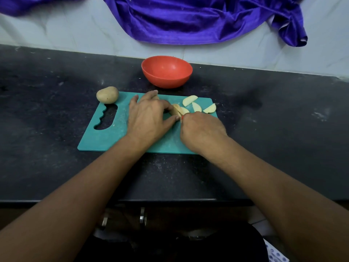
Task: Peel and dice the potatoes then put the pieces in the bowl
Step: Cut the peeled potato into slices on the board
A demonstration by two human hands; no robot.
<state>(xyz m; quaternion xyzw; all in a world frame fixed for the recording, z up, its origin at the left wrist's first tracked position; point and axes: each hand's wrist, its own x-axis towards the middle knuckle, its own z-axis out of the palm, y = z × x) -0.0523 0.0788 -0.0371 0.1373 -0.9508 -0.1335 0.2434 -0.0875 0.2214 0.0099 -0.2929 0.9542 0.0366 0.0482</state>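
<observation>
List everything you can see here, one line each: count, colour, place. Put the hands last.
bowl: 1, red, on the counter behind the board
cutting board: 1, teal, middle of the counter
whole potato: 1, brown, unpeeled, at the board's far left corner
potato slices: 4 loose, pale yellow, far right of the board
potato piece: 1, pale yellow, on the board between the hands
knife: 1, only a bit of red shows, in the right hand
cloth: 1, purple, draped over the wall
counter: 1, black
left hand: holds the potato piece
right hand: grips the knife
</observation>
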